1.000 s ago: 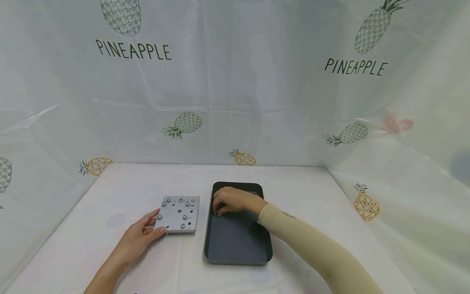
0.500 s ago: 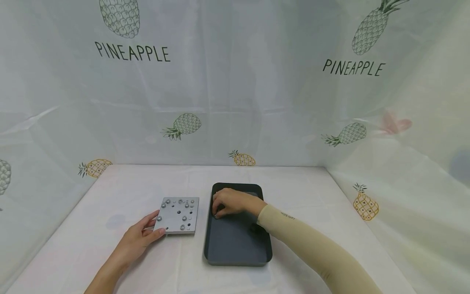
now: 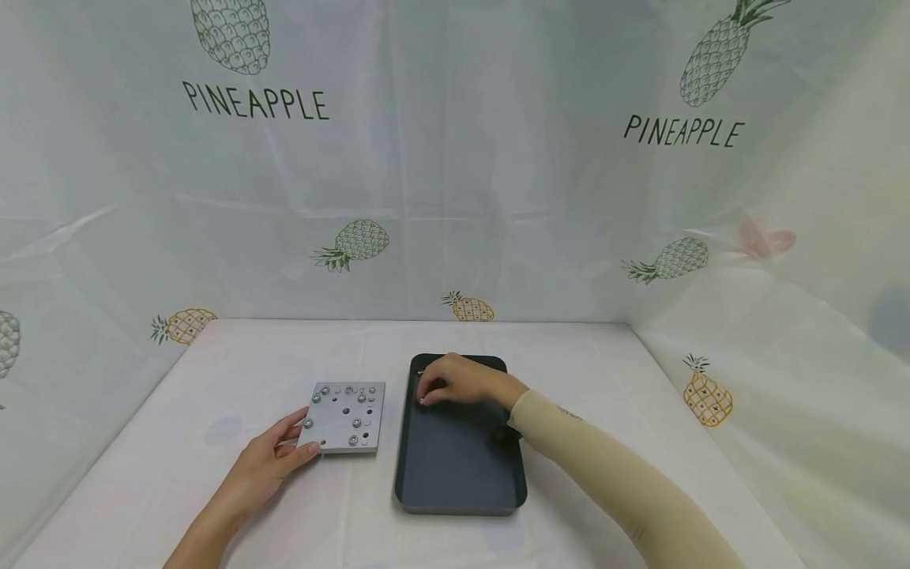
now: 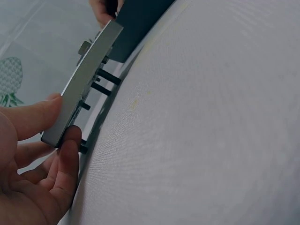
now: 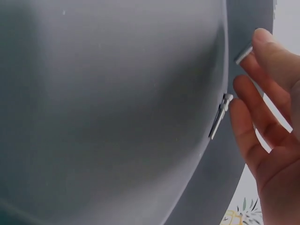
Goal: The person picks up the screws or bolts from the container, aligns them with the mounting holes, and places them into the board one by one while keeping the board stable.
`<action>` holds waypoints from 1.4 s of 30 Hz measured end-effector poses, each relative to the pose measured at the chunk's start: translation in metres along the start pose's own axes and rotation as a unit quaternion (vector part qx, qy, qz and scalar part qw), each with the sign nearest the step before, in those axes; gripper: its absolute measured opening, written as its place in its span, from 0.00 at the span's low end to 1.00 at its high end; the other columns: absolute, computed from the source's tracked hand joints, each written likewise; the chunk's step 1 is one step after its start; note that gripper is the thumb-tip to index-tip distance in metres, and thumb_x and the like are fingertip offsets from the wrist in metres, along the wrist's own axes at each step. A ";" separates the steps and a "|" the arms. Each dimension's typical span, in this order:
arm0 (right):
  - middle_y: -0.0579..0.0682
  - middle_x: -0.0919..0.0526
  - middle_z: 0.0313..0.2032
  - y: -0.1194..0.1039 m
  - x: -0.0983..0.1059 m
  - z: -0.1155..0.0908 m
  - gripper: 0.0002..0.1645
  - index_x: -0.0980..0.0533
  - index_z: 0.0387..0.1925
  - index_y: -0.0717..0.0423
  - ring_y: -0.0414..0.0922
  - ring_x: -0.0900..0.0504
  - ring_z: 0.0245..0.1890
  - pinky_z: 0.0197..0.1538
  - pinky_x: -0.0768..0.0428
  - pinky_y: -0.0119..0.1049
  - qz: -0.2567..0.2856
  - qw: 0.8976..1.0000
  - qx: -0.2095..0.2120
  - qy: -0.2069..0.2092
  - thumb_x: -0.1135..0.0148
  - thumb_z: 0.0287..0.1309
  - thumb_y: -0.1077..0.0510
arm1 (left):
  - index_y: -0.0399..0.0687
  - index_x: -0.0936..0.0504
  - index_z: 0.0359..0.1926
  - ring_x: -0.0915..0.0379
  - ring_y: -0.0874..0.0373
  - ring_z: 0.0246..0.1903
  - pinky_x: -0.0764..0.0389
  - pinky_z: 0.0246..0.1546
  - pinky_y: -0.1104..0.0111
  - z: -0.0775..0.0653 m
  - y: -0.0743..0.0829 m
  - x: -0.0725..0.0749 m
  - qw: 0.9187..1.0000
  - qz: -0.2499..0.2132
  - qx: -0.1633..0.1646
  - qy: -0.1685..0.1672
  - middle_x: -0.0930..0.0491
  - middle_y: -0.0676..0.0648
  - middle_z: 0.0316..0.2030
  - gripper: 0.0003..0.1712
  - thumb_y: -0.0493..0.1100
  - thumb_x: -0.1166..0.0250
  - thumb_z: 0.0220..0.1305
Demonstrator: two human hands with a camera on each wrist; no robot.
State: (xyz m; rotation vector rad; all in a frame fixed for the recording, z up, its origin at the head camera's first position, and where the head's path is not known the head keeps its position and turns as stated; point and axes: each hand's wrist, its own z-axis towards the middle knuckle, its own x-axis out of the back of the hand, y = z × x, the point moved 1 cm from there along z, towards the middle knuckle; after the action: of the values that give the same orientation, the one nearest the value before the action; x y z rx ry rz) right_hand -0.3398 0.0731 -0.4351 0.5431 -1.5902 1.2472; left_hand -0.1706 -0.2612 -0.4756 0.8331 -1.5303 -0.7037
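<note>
My left hand grips the lower left edge of a square silver metal plate, thumb on top and fingers beneath. Several socket-head screws and some holes dot its face. In the left wrist view the plate is tilted, with dark screw shanks sticking out of its underside above the cloth. My right hand is over the far left part of a dark grey tray. Between thumb and index finger it pinches a small silver metal cylinder, its far end hidden by the fingers. Small screws lie along the tray's side wall, close by the other fingers.
A white cloth covers the table, and the tray stands just right of the plate. Pineapple-printed curtains enclose the back and sides. A dark round object shows under the right wrist.
My right hand has lifted slightly and shifted right, away from the tray's left wall, and a small silver piece now shows at its fingertips. The left hand and plate have stayed put.
</note>
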 end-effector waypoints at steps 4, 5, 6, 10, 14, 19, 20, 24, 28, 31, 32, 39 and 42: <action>0.40 0.11 0.45 0.006 0.003 -0.004 0.09 0.12 0.49 0.53 0.29 0.16 0.44 0.53 0.19 0.28 0.038 0.999 -0.019 0.010 0.30 0.71 0.55 | 0.45 0.39 0.82 0.18 0.50 0.58 0.22 0.59 0.58 0.000 0.000 0.000 1.000 0.002 -0.002 0.000 0.27 0.30 0.69 0.50 0.59 0.28 0.70; 0.40 0.11 0.46 0.008 0.003 -0.005 0.10 0.12 0.49 0.53 0.30 0.15 0.45 0.53 0.18 0.29 0.046 0.999 -0.022 0.012 0.30 0.71 0.55 | 0.45 0.39 0.82 0.18 0.50 0.58 0.22 0.59 0.58 0.000 0.001 0.000 1.000 0.002 -0.002 0.000 0.27 0.30 0.69 0.50 0.59 0.28 0.70; 0.40 0.11 0.46 0.009 0.003 -0.005 0.10 0.12 0.49 0.52 0.30 0.15 0.45 0.53 0.18 0.29 0.051 0.998 -0.023 0.014 0.31 0.72 0.55 | 0.45 0.39 0.82 0.18 0.49 0.58 0.22 0.58 0.58 0.000 0.001 0.000 1.000 0.002 -0.002 0.000 0.28 0.30 0.69 0.50 0.59 0.28 0.70; 0.39 0.11 0.45 0.014 0.003 -0.005 0.09 0.13 0.49 0.51 0.31 0.15 0.44 0.53 0.18 0.30 0.072 0.997 -0.032 0.019 0.31 0.72 0.55 | 0.46 0.39 0.82 0.19 0.50 0.58 0.22 0.54 0.67 0.000 0.000 0.001 1.000 0.001 -0.003 -0.001 0.28 0.30 0.70 0.50 0.59 0.28 0.70; 0.38 0.11 0.43 0.016 0.003 -0.004 0.08 0.13 0.48 0.51 0.32 0.15 0.43 0.53 0.17 0.31 0.100 0.994 -0.041 0.025 0.32 0.73 0.56 | 0.46 0.39 0.83 0.19 0.50 0.58 0.22 0.52 0.70 0.000 0.000 0.001 1.000 -0.003 -0.001 -0.004 0.28 0.30 0.70 0.50 0.59 0.28 0.70; 0.40 0.10 0.42 0.016 0.005 -0.004 0.07 0.13 0.48 0.51 0.34 0.14 0.42 0.53 0.17 0.33 0.138 0.989 -0.046 0.033 0.32 0.73 0.57 | 0.46 0.40 0.83 0.19 0.48 0.60 0.22 0.60 0.56 0.000 0.000 0.000 1.000 -0.002 0.001 -0.004 0.29 0.30 0.70 0.50 0.60 0.28 0.70; 0.41 0.09 0.42 0.016 0.006 -0.004 0.07 0.13 0.48 0.51 0.34 0.14 0.42 0.53 0.17 0.33 0.147 0.987 -0.047 0.034 0.32 0.73 0.58 | 0.46 0.40 0.83 0.19 0.48 0.60 0.23 0.61 0.54 0.000 0.000 0.000 1.000 -0.002 0.002 -0.004 0.29 0.30 0.70 0.50 0.60 0.28 0.70; 0.48 0.09 0.44 0.016 0.007 -0.003 0.07 0.14 0.49 0.53 0.37 0.13 0.44 0.54 0.17 0.35 0.181 0.981 -0.050 0.039 0.34 0.74 0.59 | 0.46 0.40 0.83 0.20 0.49 0.59 0.24 0.62 0.52 0.000 0.000 0.000 1.000 -0.002 0.005 -0.004 0.29 0.30 0.71 0.51 0.60 0.29 0.70; 0.55 0.10 0.47 0.015 0.006 0.000 0.09 0.15 0.51 0.55 0.41 0.14 0.45 0.54 0.17 0.36 0.222 0.973 -0.051 0.043 0.35 0.75 0.59 | 0.47 0.41 0.83 0.20 0.50 0.58 0.26 0.63 0.49 0.000 0.000 0.001 1.000 -0.001 0.010 -0.005 0.30 0.30 0.71 0.51 0.61 0.29 0.70; 0.57 0.11 0.48 0.013 0.006 0.002 0.10 0.15 0.52 0.56 0.43 0.15 0.45 0.52 0.17 0.36 0.248 0.966 -0.054 0.048 0.36 0.76 0.59 | 0.48 0.41 0.84 0.20 0.51 0.57 0.27 0.64 0.48 -0.001 0.000 0.001 1.000 -0.002 0.012 -0.006 0.30 0.30 0.71 0.51 0.61 0.29 0.70; 0.58 0.11 0.47 0.012 0.005 0.003 0.10 0.16 0.52 0.57 0.44 0.15 0.45 0.51 0.17 0.37 0.257 0.964 -0.053 0.051 0.36 0.76 0.60 | 0.48 0.41 0.84 0.20 0.51 0.56 0.26 0.64 0.47 -0.001 0.000 0.001 1.000 -0.003 0.011 -0.006 0.30 0.30 0.71 0.51 0.61 0.29 0.70; 0.61 0.12 0.47 0.003 0.007 0.009 0.11 0.16 0.53 0.59 0.47 0.14 0.44 0.51 0.17 0.37 0.278 0.957 -0.056 0.061 0.36 0.76 0.59 | 0.46 0.41 0.83 0.19 0.51 0.57 0.26 0.64 0.48 -0.001 0.000 0.001 1.000 -0.009 0.008 -0.008 0.30 0.29 0.71 0.50 0.60 0.29 0.71; 0.62 0.12 0.48 0.000 0.005 0.012 0.11 0.16 0.54 0.58 0.55 0.14 0.47 0.52 0.16 0.42 0.290 0.953 -0.058 0.064 0.36 0.76 0.59 | 0.46 0.41 0.83 0.19 0.51 0.57 0.26 0.64 0.48 -0.001 0.001 0.001 1.000 -0.010 0.009 -0.009 0.30 0.29 0.71 0.50 0.60 0.29 0.71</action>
State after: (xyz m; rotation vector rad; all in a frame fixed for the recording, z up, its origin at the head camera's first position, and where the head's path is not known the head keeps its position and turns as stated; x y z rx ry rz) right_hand -0.3468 0.0630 -0.4302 -0.0973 -1.7593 1.5641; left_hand -0.1700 -0.2614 -0.4745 0.8578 -1.5475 -0.7143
